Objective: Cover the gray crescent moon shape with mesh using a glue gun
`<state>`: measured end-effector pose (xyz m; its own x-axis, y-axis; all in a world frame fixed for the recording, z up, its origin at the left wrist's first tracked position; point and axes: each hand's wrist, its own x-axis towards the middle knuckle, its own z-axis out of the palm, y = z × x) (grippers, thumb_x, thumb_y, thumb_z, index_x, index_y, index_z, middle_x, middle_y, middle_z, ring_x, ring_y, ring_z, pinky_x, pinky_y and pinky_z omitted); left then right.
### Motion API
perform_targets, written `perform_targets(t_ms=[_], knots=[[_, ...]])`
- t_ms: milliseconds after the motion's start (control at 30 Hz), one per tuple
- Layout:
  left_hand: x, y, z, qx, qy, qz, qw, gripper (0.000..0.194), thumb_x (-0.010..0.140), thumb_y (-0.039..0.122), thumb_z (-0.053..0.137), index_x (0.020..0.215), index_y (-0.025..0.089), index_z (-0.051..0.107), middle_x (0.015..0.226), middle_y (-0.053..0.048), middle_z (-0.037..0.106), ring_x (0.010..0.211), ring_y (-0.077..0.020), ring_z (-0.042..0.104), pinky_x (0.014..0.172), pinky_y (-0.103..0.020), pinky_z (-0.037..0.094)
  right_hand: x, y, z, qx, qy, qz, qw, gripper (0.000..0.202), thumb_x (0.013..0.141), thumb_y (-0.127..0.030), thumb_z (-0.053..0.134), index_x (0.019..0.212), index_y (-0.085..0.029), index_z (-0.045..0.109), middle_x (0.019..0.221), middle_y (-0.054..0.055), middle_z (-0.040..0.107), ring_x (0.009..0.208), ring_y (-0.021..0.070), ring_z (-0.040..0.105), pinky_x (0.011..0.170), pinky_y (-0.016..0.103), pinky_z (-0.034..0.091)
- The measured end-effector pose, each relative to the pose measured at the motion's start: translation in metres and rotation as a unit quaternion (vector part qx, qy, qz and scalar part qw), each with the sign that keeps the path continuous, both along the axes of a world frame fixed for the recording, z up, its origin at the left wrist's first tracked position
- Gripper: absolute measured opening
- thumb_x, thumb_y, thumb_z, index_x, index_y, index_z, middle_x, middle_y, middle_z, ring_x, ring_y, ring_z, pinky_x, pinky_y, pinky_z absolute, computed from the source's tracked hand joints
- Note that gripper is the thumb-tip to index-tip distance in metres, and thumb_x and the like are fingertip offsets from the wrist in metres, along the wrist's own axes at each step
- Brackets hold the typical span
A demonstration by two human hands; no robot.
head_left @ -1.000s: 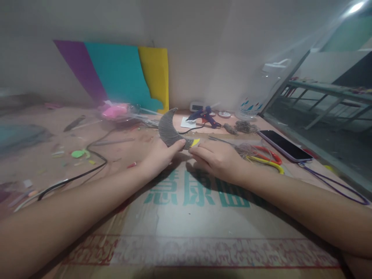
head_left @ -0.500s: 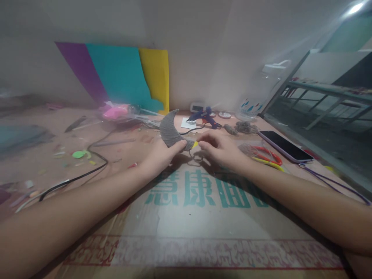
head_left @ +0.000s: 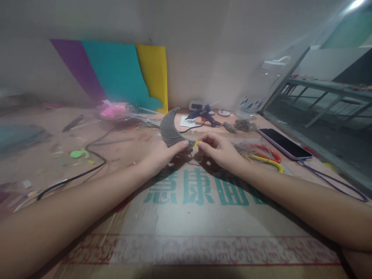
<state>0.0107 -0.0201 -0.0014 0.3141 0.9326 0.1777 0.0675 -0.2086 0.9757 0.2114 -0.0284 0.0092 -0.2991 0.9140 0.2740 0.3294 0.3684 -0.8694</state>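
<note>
A crescent shape point(head_left: 168, 128) wound in grey yarn stands tilted over the cardboard, its upper point curving right. My left hand point(head_left: 162, 157) grips its lower part, thumb laid on top and the other fingers hidden behind. Bare yellow shows at the lower end point(head_left: 195, 143) of the crescent, where the thumb and forefinger of my right hand point(head_left: 219, 149) are pinched together. A thin loop of grey yarn point(head_left: 198, 157) hangs beneath the right fingers; whether they also grip the strand I cannot tell.
Behind the crescent lies a blue glue gun point(head_left: 203, 113) on a small white card. Loose grey yarn point(head_left: 245, 125), red and yellow-handled scissors point(head_left: 270, 161) and a phone point(head_left: 285, 143) are to the right. A black cable point(head_left: 78, 176) and scraps litter the left. Printed cardboard point(head_left: 192, 221) covers the front.
My right fingers stay at the yellow end, and the yarn loop below them has shifted and looks smaller. Left hand and crescent are almost unchanged. The view has moved slightly.
</note>
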Motion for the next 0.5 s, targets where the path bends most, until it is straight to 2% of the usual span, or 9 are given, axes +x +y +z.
perform_targets(t_ms=[133,233,333,400,500], knots=[[0.0005,-0.0014,-0.0008,-0.059,0.007,-0.031,0.998,0.038,0.079,0.053,0.066,0.088,0.017,0.072,0.086,-0.01,0.075,0.074,-0.0227,0.07,0.067,-0.033,0.055,0.0001,-0.0001,-0.0006,0.031,-0.021,-0.01,0.999,0.017,0.088,-0.036,0.057,0.085,-0.019,0.056,0.067,-0.003,0.056,0.058,0.0112,0.052,0.055,0.024,0.043],[-0.0008,0.0005,-0.0033,-0.045,0.012,-0.038,0.998,0.037,0.079,0.053,0.065,0.085,0.017,0.073,0.086,-0.01,0.076,0.076,-0.023,0.07,0.069,-0.035,0.055,0.0001,0.0001,-0.0009,0.026,-0.014,-0.011,1.0,0.018,0.088,-0.036,0.057,0.085,-0.019,0.055,0.069,-0.003,0.057,0.058,0.011,0.052,0.054,0.024,0.042],[-0.0029,0.0032,-0.0046,-0.004,0.049,-0.023,0.999,0.031,0.078,0.05,0.068,0.085,0.02,0.075,0.089,-0.009,0.077,0.082,-0.0252,0.07,0.078,-0.04,0.056,0.0006,0.0011,-0.0015,0.025,-0.006,-0.011,1.0,0.017,0.088,-0.036,0.057,0.085,-0.019,0.055,0.07,-0.003,0.056,0.058,0.0107,0.053,0.054,0.024,0.043],[-0.004,0.0043,-0.0043,0.021,0.074,-0.014,0.997,0.027,0.075,0.045,0.072,0.091,0.024,0.076,0.097,-0.007,0.077,0.092,-0.027,0.07,0.087,-0.043,0.055,0.0008,0.0018,-0.0017,0.023,-0.001,-0.019,1.0,0.017,0.087,-0.036,0.057,0.084,-0.019,0.054,0.07,-0.003,0.056,0.058,0.0103,0.052,0.054,0.023,0.043],[-0.0042,0.0043,-0.0029,0.041,0.073,-0.027,0.996,0.03,0.075,0.039,0.073,0.103,0.028,0.075,0.109,-0.005,0.075,0.105,-0.0267,0.068,0.097,-0.043,0.051,0.0004,0.002,-0.0016,0.023,0.008,-0.026,0.999,0.018,0.087,-0.035,0.057,0.083,-0.019,0.053,0.069,-0.004,0.055,0.056,0.0095,0.05,0.053,0.023,0.042]])
